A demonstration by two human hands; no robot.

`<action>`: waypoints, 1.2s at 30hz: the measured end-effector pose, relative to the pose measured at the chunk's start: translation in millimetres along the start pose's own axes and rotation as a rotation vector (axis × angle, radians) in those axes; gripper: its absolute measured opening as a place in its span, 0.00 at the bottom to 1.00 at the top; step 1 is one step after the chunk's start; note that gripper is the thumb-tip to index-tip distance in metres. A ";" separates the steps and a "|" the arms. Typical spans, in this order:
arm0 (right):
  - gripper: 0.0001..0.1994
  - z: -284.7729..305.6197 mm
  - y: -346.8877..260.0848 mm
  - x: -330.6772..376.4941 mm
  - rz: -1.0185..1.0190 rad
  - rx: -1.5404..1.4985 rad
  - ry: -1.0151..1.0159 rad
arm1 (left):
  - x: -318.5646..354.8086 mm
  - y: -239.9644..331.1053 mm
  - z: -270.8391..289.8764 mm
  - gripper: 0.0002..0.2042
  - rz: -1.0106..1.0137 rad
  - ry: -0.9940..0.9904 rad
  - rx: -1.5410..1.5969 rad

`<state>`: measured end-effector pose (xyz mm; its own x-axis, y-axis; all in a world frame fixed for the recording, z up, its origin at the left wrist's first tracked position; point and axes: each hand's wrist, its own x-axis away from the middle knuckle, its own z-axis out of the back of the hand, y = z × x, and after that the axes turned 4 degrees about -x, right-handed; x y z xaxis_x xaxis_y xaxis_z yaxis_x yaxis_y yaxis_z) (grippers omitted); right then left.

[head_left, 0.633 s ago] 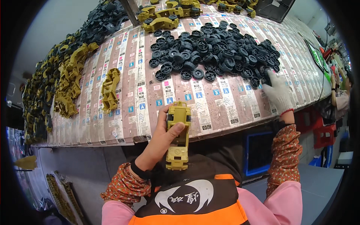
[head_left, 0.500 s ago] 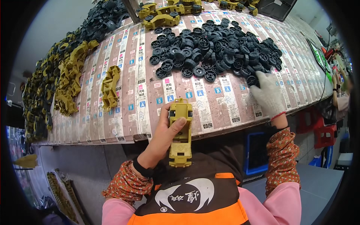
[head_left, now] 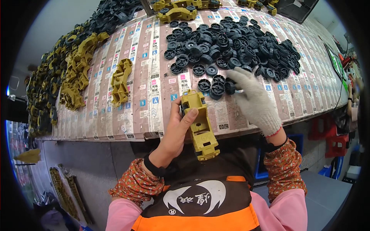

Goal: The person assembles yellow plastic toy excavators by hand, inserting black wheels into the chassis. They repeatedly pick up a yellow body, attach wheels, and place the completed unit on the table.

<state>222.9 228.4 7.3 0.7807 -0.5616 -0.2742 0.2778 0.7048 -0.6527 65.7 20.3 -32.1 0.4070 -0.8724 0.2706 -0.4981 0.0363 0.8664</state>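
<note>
My bare left hand (head_left: 176, 133) grips a yellow toy vehicle body (head_left: 201, 129), its thumb pressed over the hollow middle. Dark wheels show at the body's upper end. My right hand (head_left: 254, 102), in a pale knitted glove, reaches over the table with its fingers apart and curved. Its fingertips touch or nearly touch a black toy wheel (head_left: 230, 87) at the near side of the wheel pile (head_left: 243, 46). Other loose wheels, such as one black wheel (head_left: 204, 85), lie just left of that hand. The glove partly hides the pile's near edge.
A separate yellow vehicle body (head_left: 121, 82) lies left of centre. Yellow bodies (head_left: 79, 73) and dark parts (head_left: 110, 15) are heaped along the left side. More yellow vehicle bodies (head_left: 177, 14) stand at the back, near a black bin (head_left: 296, 8). Red stools (head_left: 337, 144) stand beyond the right edge.
My right hand has moved left along the near edge of the pile. Several wheels now lie nearer to me, beside its fingers. The held vehicle body has tilted, its lower end swinging right.
</note>
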 end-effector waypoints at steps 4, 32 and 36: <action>0.14 10.9 7.8 1.2 -0.122 -0.085 0.113 | 1.4 0.7 7.9 0.30 -0.009 0.043 0.054; 0.12 -47.1 -72.5 55.8 -0.115 -0.396 -0.056 | 5.0 16.1 1.8 0.19 -0.250 0.170 0.160; 0.12 -47.8 -80.5 67.1 -0.221 -0.565 -0.116 | 4.4 20.4 -1.6 0.23 -0.342 0.199 0.159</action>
<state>226.2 113.3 7.7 0.8033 -0.5947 -0.0316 0.1252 0.2205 -0.9673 58.6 18.0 -12.6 0.7014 -0.7095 0.0678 -0.4142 -0.3284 0.8489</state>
